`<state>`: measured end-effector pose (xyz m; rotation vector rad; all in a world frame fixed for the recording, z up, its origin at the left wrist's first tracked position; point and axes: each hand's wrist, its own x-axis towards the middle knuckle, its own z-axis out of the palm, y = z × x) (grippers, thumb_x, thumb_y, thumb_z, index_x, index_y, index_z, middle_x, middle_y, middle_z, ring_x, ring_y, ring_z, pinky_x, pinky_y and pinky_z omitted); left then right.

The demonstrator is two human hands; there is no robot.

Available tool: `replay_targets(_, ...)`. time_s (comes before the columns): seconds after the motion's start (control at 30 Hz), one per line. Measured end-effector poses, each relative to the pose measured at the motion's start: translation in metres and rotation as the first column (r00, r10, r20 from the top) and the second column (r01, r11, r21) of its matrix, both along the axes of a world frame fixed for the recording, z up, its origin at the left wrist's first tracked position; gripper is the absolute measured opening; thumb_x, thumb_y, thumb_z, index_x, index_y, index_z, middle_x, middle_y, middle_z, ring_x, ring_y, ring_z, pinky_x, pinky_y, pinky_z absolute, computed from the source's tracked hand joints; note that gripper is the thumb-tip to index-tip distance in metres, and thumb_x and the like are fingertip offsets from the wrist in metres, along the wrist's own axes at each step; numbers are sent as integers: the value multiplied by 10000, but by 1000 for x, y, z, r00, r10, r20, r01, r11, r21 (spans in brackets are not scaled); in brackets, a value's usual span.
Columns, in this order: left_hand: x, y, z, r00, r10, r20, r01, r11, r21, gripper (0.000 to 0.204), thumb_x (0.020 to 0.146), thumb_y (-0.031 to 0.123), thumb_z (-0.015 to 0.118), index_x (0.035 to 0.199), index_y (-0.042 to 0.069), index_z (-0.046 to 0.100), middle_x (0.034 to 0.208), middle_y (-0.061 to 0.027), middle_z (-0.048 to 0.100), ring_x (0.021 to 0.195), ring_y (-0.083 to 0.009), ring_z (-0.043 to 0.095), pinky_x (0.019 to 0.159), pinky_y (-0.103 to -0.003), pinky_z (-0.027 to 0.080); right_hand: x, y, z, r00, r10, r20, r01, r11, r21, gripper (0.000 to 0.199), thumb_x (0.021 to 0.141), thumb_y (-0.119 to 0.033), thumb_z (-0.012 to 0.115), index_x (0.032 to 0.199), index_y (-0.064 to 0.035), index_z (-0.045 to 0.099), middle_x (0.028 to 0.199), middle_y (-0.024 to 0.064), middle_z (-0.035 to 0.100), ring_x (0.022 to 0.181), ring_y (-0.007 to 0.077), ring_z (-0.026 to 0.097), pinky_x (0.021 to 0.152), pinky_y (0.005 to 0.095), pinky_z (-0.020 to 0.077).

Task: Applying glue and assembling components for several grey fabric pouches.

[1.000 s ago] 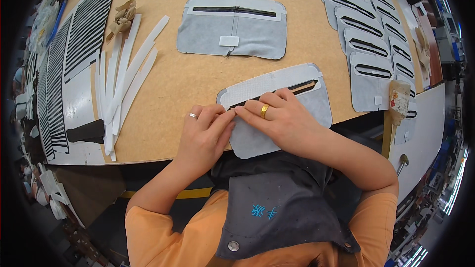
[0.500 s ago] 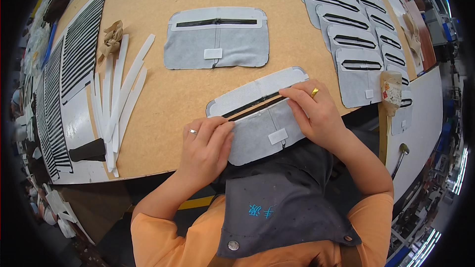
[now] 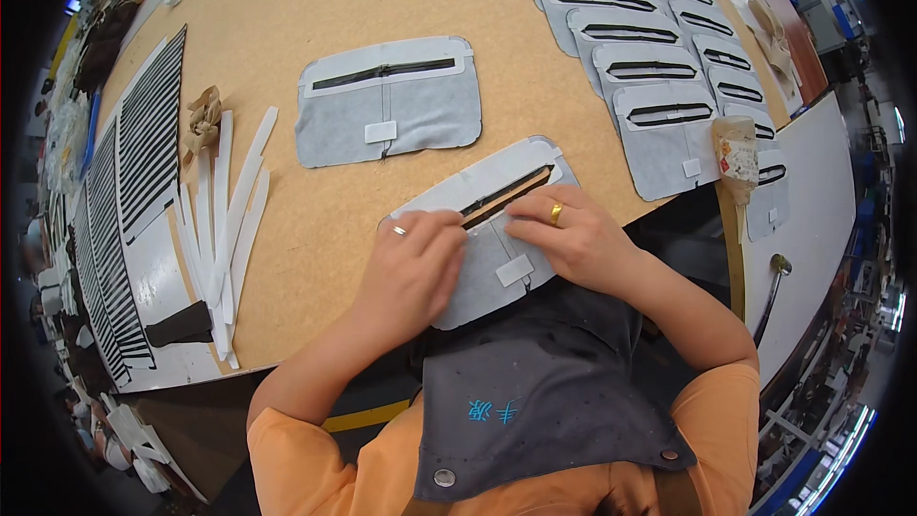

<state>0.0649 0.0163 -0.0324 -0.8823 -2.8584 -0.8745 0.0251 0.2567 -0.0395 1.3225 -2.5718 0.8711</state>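
Note:
A grey leather-like panel (image 3: 480, 294) lies tilted at the table's near edge, its lower part over my apron. It has a white backing band, a long open slot (image 3: 521, 193) with black edging, and a small white patch (image 3: 514, 271). My left hand (image 3: 406, 263) pinches the slot's left end, fingers bent together. My right hand (image 3: 578, 241) has its fingers closed on the slot's lower edge near the middle; the fingertips' exact grip is partly hidden. A similar panel (image 3: 334, 119), its slot almost shut, lies flat farther off.
Several overlapping slotted panels (image 3: 659, 148) fill the right side. A stained bottle (image 3: 735, 158) and a hammer-like tool (image 3: 776, 287) are at the right. To the left lie white strips (image 3: 250, 186), crumpled brown paper (image 3: 202, 122), black strips (image 3: 180, 325) and black-striped sheets (image 3: 153, 124).
My right hand has moved left along the slot, from its right end toward the middle, closer to my left hand. The view has shifted slightly.

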Motion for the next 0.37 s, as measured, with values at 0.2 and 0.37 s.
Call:
replay_targets(0.2, -46, 2, 12, 932, 214, 294, -209, 977, -48, 353, 832, 126, 668, 1139, 26, 527, 1045, -129, 557, 947, -305, 548, 824, -385, 428, 1, 24, 24, 939, -296, 177, 339, 889, -309, 287, 784, 125, 548, 1001, -27, 658, 1003, 89, 609, 875, 228, 601, 724, 291, 487)
replay_targets(0.37, -38, -4, 21, 684, 200, 702, -537, 789, 298, 364, 928, 187, 599, 1235, 36, 475, 1171, -131, 514, 1002, -264, 532, 839, -362, 430, -1, 45, 39, 900, -434, 31, 414, 831, -371, 266, 825, 139, 547, 1011, -14, 660, 995, 100, 613, 847, 197, 607, 691, 261, 495)
